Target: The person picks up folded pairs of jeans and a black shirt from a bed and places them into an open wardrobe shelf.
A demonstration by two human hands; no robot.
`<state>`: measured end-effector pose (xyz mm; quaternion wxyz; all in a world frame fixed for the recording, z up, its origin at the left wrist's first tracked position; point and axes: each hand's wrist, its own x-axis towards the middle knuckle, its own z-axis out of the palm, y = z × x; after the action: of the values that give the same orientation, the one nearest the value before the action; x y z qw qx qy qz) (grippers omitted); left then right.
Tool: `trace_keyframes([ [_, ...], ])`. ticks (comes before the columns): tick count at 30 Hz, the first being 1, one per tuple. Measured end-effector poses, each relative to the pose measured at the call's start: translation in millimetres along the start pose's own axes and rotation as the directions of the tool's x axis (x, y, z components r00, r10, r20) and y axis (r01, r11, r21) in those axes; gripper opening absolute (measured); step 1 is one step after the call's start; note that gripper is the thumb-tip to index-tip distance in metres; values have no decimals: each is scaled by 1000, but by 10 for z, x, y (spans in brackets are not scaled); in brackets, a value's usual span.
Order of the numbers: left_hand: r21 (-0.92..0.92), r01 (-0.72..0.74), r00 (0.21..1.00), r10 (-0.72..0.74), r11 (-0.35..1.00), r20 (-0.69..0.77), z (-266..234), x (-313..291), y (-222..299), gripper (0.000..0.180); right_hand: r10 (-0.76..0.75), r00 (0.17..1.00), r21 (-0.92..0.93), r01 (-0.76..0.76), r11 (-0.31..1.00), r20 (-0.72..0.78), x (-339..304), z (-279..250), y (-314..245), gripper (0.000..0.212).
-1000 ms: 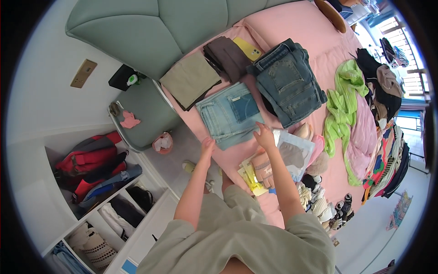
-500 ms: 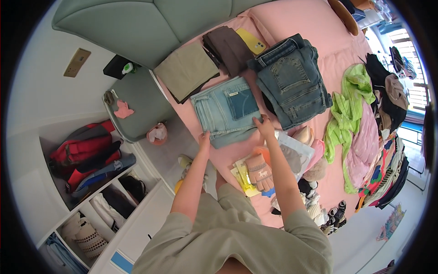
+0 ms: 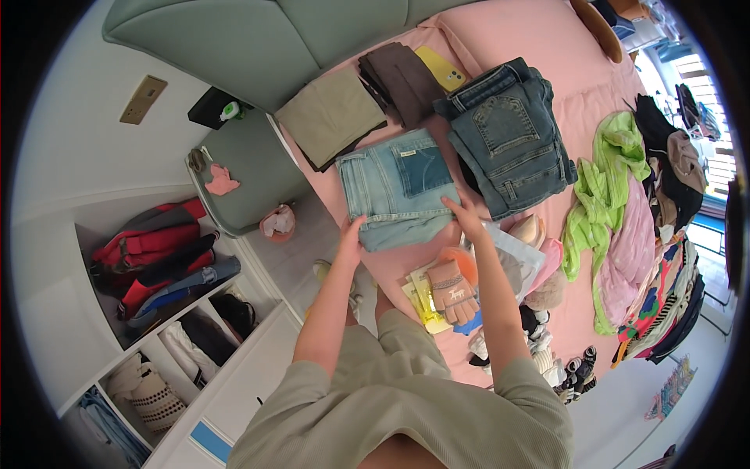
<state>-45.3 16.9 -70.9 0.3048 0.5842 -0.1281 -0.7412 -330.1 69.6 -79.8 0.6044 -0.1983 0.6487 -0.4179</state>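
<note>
Folded light blue jeans with a darker back pocket lie on the pink bed in front of me. My left hand grips their near left corner, thumb on top. At the near right corner, my right hand pinches the edge with its thumb above and fingers partly hidden. A stack of darker folded jeans stands just right of them. Behind are folded khaki trousers and folded dark brown trousers. Close to my right forearm lies a pinkish knit glove.
A yellow phone lies beside the brown trousers. Green cloth and heaped clothes cover the bed's right side. Socks lie near its front edge. At left stand a grey-green bedside table and open shelves with clothes.
The view has shifted slightly, so the scene sits a little further right. Both hands stay on the light blue jeans' near corners, and the jeans' front edge has shifted slightly.
</note>
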Motion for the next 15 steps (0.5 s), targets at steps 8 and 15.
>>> trace_keyframes([
  [8,46,-150,987,146,988,66,-91,-354,98,50,-105,993,201,114,973,-54,-359,209,192,39],
  [15,49,-258,960,250,965,130,-239,-766,436,50,-62,996,177,73,981,-66,-800,504,-278,44],
])
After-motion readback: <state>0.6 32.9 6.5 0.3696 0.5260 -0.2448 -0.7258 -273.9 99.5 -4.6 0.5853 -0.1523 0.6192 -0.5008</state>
